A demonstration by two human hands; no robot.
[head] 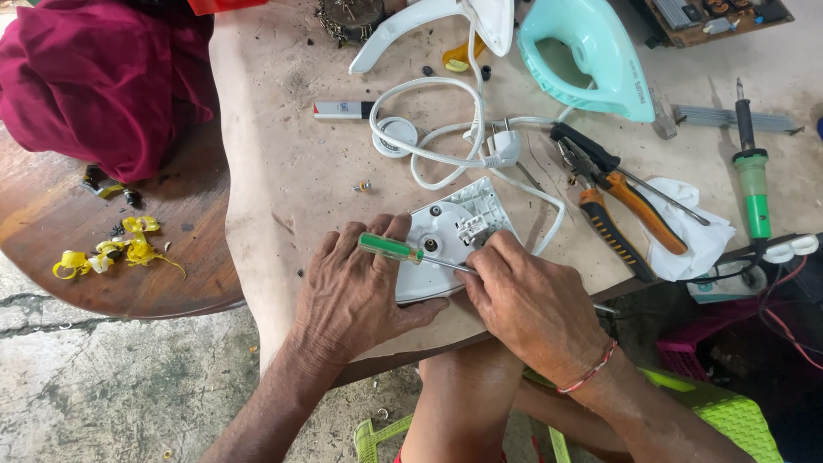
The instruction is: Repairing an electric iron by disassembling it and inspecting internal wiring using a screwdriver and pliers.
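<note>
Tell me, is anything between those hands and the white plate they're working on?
Nothing visible. The left hand rests on the white plate with a green screwdriver across its fingers; the right hand touches the plate's edge.
</note>
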